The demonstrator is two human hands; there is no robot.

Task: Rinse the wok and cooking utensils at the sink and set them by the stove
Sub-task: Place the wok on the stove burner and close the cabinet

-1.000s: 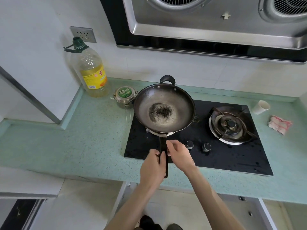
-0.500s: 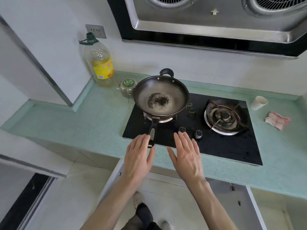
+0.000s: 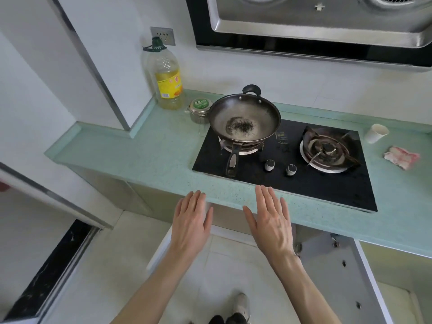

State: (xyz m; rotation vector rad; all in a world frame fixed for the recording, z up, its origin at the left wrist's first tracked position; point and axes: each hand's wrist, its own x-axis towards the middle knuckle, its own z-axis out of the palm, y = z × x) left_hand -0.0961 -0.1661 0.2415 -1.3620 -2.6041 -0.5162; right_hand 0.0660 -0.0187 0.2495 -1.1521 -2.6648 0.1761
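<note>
A dark wok (image 3: 257,113) sits on the left burner of the black gas stove (image 3: 315,185). Black burnt residue lies in its bottom, and its long handle (image 3: 232,160) points toward me. My left hand (image 3: 190,220) and my right hand (image 3: 268,218) hover side by side in front of the counter edge, palms down, fingers straight, holding nothing. Both are well short of the wok handle. No sink or other utensils are in view.
A large oil bottle (image 3: 167,78) and a small metal tin (image 3: 198,109) stand left of the wok. The bare right burner (image 3: 327,148), a paper cup (image 3: 376,133) and a crumpled cloth (image 3: 401,157) lie to the right. Range hood (image 3: 315,19) hangs overhead. The green counter (image 3: 140,150) extends left.
Both hands let go of the wok handle and drew back toward me, opening flat. The wok now rests on the left burner. The view has pulled away from the stove.
</note>
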